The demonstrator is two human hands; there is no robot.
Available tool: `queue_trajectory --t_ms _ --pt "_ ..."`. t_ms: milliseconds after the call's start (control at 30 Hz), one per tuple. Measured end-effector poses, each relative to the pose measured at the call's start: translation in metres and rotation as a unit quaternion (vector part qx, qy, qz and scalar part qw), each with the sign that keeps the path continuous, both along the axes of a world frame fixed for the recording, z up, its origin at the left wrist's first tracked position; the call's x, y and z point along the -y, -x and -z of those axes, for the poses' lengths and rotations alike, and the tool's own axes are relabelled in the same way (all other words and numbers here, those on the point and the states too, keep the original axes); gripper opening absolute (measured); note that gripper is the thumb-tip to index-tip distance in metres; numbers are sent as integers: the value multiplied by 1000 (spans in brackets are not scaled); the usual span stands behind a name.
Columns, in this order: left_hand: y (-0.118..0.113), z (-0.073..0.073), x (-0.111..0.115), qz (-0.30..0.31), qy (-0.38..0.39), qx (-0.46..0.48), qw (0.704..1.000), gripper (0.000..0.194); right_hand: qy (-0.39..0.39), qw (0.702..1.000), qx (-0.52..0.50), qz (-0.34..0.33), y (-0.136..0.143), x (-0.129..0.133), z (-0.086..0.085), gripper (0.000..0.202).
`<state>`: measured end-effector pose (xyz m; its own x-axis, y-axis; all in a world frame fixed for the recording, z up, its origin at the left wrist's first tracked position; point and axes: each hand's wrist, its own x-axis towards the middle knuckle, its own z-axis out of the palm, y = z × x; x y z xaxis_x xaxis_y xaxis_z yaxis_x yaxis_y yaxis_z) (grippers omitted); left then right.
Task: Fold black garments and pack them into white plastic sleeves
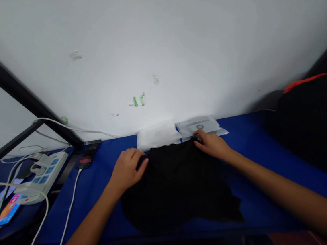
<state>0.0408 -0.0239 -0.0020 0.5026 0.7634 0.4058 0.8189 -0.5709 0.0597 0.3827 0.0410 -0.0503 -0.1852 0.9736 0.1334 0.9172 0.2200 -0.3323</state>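
Note:
A black cloth lies spread on the blue table, its lower edge near the table's front. My left hand is closed on the cloth's upper left corner, thumb and fingers pressed round it. At the upper right corner, my right hand pinches the cloth between thumb and fingers. Just behind the cloth, against the wall, lie a white plastic packet and a clear bag with printed lettering.
On the left are a power strip with white cables, a phone with a lit screen and a dark device on a cable. A large black heap with an orange edge fills the right side. Black frame bars slant at the left.

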Motion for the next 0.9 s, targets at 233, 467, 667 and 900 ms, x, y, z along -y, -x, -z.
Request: queue_trajectory --t_ms 233,467,667,900 --pt "-24 8 -5 155 164 -55 973 19 5 1000 27 -6 -3 10 -1 38" --pt "-26 14 -41 -116 87 -91 985 21 -101 988 81 -81 -6 28 -8 38" --pt "-26 10 -18 -40 60 -64 995 26 -95 958 61 -263 -3 47 -21 24" --pt "-14 8 4 75 240 -22 968 28 -65 950 44 -301 -1 56 -9 27"
